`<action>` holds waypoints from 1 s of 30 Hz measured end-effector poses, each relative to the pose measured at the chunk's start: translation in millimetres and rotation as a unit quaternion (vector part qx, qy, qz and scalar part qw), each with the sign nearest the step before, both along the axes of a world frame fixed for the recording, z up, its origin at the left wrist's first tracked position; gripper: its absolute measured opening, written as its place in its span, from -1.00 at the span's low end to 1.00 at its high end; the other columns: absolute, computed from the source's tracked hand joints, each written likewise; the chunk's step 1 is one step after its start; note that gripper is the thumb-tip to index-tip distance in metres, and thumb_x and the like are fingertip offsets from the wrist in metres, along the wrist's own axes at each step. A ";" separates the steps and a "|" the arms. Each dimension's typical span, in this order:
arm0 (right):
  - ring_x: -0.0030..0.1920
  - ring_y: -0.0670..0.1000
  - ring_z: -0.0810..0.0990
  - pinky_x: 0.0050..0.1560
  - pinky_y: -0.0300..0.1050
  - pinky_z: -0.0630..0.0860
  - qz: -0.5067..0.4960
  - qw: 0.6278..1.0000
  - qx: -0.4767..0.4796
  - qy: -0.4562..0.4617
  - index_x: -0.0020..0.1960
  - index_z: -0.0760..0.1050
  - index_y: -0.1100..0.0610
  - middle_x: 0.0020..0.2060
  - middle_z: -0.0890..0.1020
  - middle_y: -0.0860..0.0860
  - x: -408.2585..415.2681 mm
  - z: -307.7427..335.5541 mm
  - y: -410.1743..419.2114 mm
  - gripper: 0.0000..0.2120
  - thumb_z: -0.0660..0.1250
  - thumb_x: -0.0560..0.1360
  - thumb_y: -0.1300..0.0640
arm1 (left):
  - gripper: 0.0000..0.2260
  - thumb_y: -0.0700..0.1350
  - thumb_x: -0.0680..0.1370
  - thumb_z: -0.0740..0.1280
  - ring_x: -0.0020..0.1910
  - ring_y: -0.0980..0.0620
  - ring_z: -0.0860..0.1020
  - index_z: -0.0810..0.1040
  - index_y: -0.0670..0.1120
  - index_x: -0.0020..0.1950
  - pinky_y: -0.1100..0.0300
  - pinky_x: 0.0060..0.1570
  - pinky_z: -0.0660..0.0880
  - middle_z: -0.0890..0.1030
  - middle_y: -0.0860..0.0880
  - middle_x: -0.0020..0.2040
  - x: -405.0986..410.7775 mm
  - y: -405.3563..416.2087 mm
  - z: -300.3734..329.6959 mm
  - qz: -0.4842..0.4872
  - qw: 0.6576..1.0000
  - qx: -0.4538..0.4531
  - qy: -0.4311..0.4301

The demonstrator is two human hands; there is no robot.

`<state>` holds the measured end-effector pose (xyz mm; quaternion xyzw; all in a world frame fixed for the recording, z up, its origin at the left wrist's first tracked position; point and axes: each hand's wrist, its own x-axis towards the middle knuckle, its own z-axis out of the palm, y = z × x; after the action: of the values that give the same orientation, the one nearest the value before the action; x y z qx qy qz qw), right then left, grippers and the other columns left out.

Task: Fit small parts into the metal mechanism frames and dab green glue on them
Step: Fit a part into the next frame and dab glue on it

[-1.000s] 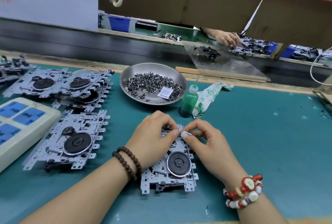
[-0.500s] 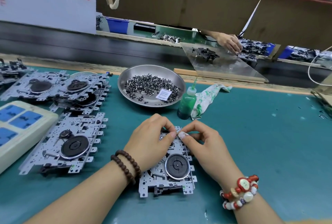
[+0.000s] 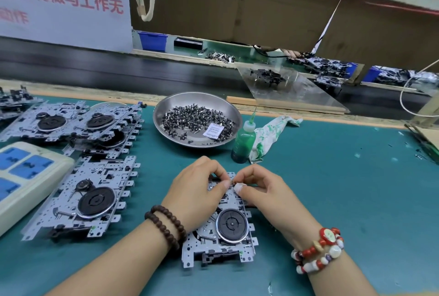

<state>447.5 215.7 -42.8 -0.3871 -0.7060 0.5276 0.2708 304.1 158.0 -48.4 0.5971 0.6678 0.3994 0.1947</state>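
Note:
A metal mechanism frame with a black wheel lies on the green mat in front of me. My left hand and my right hand rest on its far end, fingers curled, thumbs and forefingers meeting over one spot. They pinch a small part there; the part itself is hidden by the fingertips. A steel bowl of small dark parts sits beyond. Beside it stands the green glue bottle with a thin nozzle.
Several more frames lie stacked at the left, next to a white power strip. A glue-stained rag lies behind the bottle. A conveyor belt runs along the back, where another person's hand works.
Both hands stay pinched over the frame's far end with only slight finger shifts. The camera has tilted a little. The other person's hand at the back has drawn away.

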 end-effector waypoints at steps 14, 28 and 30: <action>-0.24 -0.05 0.46 -0.18 -0.26 0.44 -0.021 0.998 -0.051 -0.009 -0.19 0.48 0.05 -0.21 0.52 0.02 -5.9 5.5 -1.0 -0.80 0.29 0.46 0.34 | -0.78 -0.10 0.51 0.32 -0.12 0.28 0.42 0.39 0.17 -0.26 0.33 -0.09 0.31 0.45 0.16 -0.17 0.3 -2.1 -1.1 -0.011 0.999 0.027 0.017; -0.33 -0.10 0.39 -0.23 -0.25 0.35 -0.063 0.997 -0.049 -0.017 -0.17 0.45 0.06 -0.26 0.52 0.00 -11.0 7.3 -10.9 -0.83 0.28 0.49 0.32 | -0.84 -0.22 0.50 0.27 -0.23 0.17 0.40 0.58 0.02 -0.06 0.18 -0.15 0.40 0.47 0.11 -0.10 2.1 -10.6 3.2 -0.048 0.992 0.066 0.100; -0.33 -0.08 0.37 -0.26 -0.26 0.34 -0.066 0.997 -0.047 -0.016 -0.16 0.44 0.07 -0.27 0.50 -0.01 -11.0 8.0 -11.8 -0.83 0.27 0.49 0.32 | -0.82 -0.22 0.51 0.25 -0.16 0.12 0.43 0.56 0.02 -0.04 0.11 -0.10 0.42 0.46 0.10 -0.07 1.7 -10.8 5.3 -0.056 0.990 0.059 0.112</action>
<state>436.6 203.9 -34.8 -0.4532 -0.6582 0.5346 0.2749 305.8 147.2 -43.1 0.6851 0.6261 0.3573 0.1050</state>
